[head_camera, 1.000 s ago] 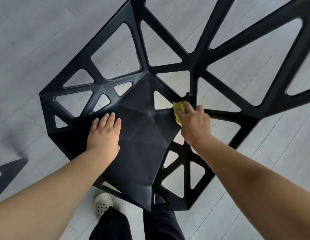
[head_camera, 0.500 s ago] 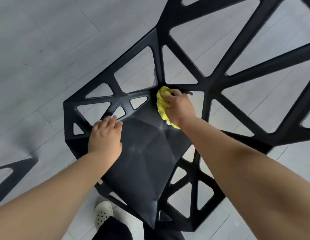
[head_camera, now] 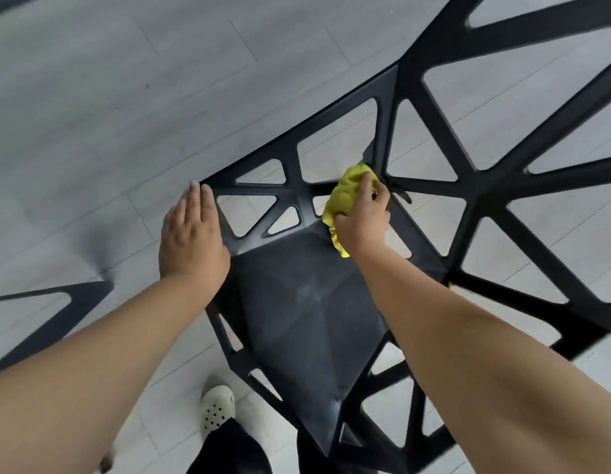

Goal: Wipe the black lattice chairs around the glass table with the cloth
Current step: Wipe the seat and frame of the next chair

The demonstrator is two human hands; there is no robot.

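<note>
While left hand [head_camera: 191, 239] rests, cloth [head_camera: 346, 200] on chair [head_camera: 307, 302]

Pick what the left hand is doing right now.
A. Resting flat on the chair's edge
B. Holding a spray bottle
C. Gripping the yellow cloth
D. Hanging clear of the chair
A: the left hand lies with straight fingers on the black chair rim, while the right hand holds the yellow cloth.

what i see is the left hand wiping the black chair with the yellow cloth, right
No: in the head view the right hand wipes the black chair with the yellow cloth; the left hand lies flat on the frame.
</note>
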